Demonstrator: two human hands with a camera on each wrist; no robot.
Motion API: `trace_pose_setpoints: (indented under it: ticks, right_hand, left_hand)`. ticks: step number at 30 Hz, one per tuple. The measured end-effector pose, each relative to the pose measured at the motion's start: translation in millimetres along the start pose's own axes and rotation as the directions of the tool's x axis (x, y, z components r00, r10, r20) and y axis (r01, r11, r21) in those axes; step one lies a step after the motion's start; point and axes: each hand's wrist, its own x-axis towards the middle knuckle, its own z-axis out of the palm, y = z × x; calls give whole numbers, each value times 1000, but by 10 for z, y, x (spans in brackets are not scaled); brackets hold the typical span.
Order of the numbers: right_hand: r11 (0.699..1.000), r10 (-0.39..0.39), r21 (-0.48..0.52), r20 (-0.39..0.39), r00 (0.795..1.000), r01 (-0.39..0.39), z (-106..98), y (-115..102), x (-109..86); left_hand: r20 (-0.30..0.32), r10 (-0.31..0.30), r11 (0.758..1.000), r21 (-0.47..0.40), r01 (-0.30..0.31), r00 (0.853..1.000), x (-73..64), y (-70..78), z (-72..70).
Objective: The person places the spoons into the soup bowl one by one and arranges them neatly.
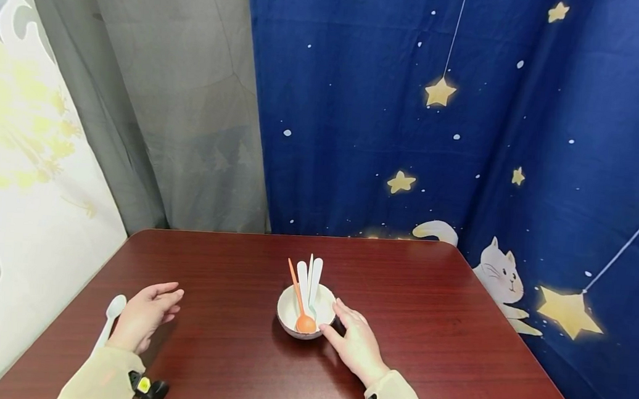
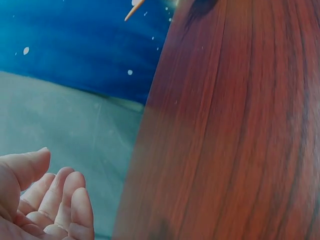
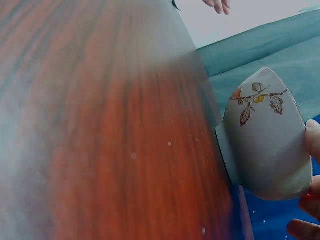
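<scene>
A white bowl (image 1: 284,321) stands on the table, its outside printed with a leafy branch in the right wrist view. An orange spoon (image 1: 306,324) lies in it with several white and pale utensils (image 1: 316,273), handles leaning up and away. My right hand (image 1: 358,344) touches the bowl's right rim with thumb and fingertips, fingers spread and slightly bent. Over the table's left side, my left hand (image 1: 141,317) is loosely bent and holds nothing; its palm shows in the left wrist view. A white spoon (image 1: 116,306) lies just left of it, its handle partly hidden by the sleeve.
The dark red wooden table (image 1: 220,273) reaches back to a grey curtain (image 1: 202,123) and a blue star-patterned curtain (image 1: 353,115). A white patterned cloth (image 1: 19,203) hangs along the left edge. Each wrist wears a small black camera (image 1: 153,390).
</scene>
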Motion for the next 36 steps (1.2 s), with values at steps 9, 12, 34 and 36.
trace_pose_setpoints:
  ticks: [9,12,34,36]
  right_hand:
    - [1000,-4,6,10,1000,4,1,-16,6]
    - [1000,-10,5,12,1000,10,-2,-6,14]
    - [998,5,63,47,999,-8,-52,96,82]
    - [998,6,61,45,999,-9,-50,96,80]
  left_hand:
    - [-127,-18,997,77,28,992,-42,-177,-262]
    - [-162,-45,992,110,63,986,-67,-246,-338]
    - [-250,-130,855,462,236,960,-153,-563,-790]
    - [-254,-147,845,470,255,956,-158,-603,-798]
